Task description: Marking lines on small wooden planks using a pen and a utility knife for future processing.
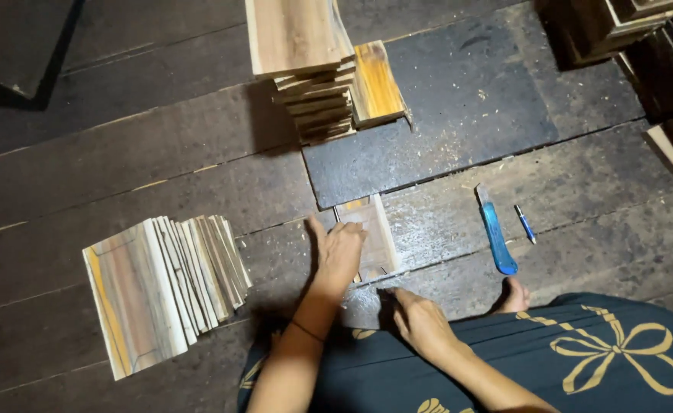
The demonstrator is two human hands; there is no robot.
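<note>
A small wooden panel (368, 233) is seen flat on the dark plank floor (160, 160), directly under the fingers of the left hand (339, 252). Those fingers are laid close together and pressed down on the panel's near-left part; the thumb is spread away to the left.

The right hand (420, 320) is set just behind the panel's near edge. Its fingers are curled inward as if pinched on something thin; what is pinched, if anything, cannot be told from the head view.

To the right of the right-hand fingers, apart from them, a blue utility knife (496, 233) and a small blue pen (525, 224) are noted. To the left of the left thumb, well apart, a fanned row of cut panels (164, 287) is leaning on edge. Beyond the fingertips, a stacked pile of panels (313, 73) is seen, with one yellow-streaked piece (377, 82) against its right side.

Risks, judged:
- The panel could be slid or rotated on the sawdust-strewn boards if downward pressure is eased, since only one side is pinned.
- The left fingertips could be nicked if an edge tool is drawn toward them along the near edge.
- The bare toes (514, 294), close to the knife, could be caught if the knife is knocked.
- The leaning row could be toppled by an elbow.
</note>
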